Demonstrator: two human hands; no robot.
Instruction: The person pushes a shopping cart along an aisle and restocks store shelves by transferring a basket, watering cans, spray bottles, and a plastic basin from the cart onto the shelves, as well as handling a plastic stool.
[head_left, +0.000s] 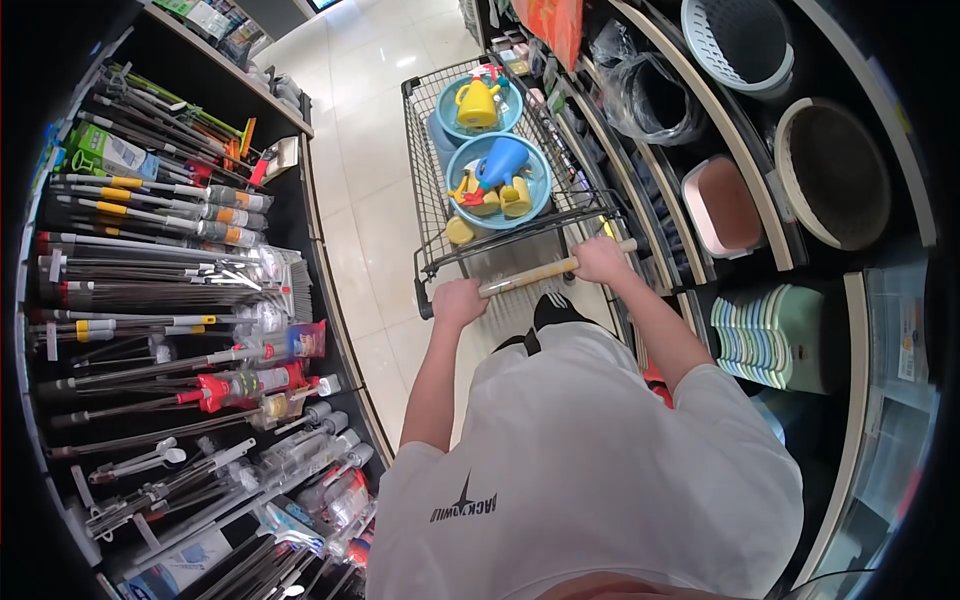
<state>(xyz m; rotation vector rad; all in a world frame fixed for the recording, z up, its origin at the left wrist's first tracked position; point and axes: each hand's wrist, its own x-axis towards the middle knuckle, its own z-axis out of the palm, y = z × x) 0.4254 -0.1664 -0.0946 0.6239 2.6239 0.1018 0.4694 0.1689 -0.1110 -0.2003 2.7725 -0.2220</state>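
Note:
My left hand [459, 303] is wrapped round the left part of the shopping cart's handle [530, 277]. Farther right on the same bar, my right hand [602, 260] is closed too. Ahead of them is the black wire shopping cart [428, 190]. Two light blue basins [546, 190] sit in it, one behind the other. The nearer one holds a blue spray bottle [503, 160] and several yellow items [515, 197]. In the farther one stands a yellow watering can [477, 103] with a red part at its top. Another yellow item [460, 231] lies beside the near basin.
Mops and brooms [150, 270] hang along the left shelf. On the right shelves are a pale blue basket [738, 45], a pink-lined bin [722, 207], a round dark bin [832, 172] and stacked plastic stools [765, 337]. A tiled floor [365, 215] runs between.

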